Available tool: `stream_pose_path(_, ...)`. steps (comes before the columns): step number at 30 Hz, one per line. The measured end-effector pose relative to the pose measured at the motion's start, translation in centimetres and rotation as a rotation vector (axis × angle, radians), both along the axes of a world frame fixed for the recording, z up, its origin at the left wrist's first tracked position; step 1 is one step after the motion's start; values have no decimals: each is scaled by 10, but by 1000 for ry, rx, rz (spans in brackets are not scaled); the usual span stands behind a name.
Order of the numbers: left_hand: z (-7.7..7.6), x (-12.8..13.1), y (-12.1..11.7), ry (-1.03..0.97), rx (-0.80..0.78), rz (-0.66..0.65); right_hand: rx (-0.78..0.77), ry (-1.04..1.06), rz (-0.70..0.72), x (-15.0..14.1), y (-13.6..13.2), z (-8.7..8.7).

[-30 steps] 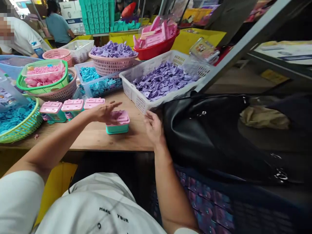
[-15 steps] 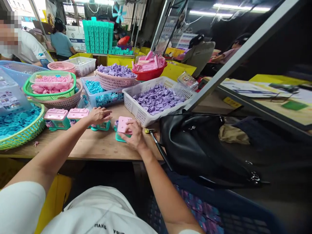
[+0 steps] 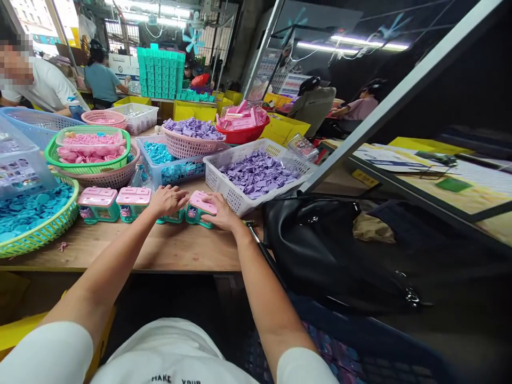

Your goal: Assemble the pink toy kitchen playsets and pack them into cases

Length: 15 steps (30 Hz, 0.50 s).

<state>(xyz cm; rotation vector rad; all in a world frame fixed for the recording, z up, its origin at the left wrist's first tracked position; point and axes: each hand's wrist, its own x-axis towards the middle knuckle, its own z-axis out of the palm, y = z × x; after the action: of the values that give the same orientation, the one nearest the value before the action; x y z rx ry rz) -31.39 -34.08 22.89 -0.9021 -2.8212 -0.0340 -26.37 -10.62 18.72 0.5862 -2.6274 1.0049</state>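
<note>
Small toy houses with pink lids and teal bodies stand in a row along the table. My right hand [image 3: 222, 212] grips the rightmost toy house [image 3: 199, 205] by its right side, fingers across the pink lid and thumb at the front. My left hand [image 3: 169, 201] lies palm down over the third toy house [image 3: 173, 218], fingers stretched toward the rightmost one; its lid is mostly covered by the hand. To the left stand two more toy houses, one [image 3: 97, 204] at the end and another [image 3: 134, 203] beside my left wrist.
Behind the row are a white basket of purple parts [image 3: 236, 198], a blue bin with turquoise parts [image 3: 152, 173] and a green basket of pink parts [image 3: 50, 157]. A black bag [image 3: 312, 256] and a hammer [image 3: 256, 234] lie to the right. A metal post [image 3: 384, 106] slants across. Co-workers sit beyond.
My right hand has set the rightmost toy house further back, in line with the others. My left hand has shifted slightly right, its fingers closer to that toy house.
</note>
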Motion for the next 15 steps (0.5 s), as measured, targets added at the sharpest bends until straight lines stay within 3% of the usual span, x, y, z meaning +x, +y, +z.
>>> stream_pose_path(2, 0, 0, 1, 6, -2, 7, 30, -14, -166, 0, -3, 0)
stream_pose_path(4, 0, -1, 2, 10, -2, 14, 53, -9, -238, 0, -5, 0)
stream_pose_path(10, 3, -5, 3, -4, -1, 16, 178, -58, 104, -9, 13, 19)
stream_pose_path(15, -3, 6, 13, -32, 54, 67, 348, -88, 68, -18, -17, 30)
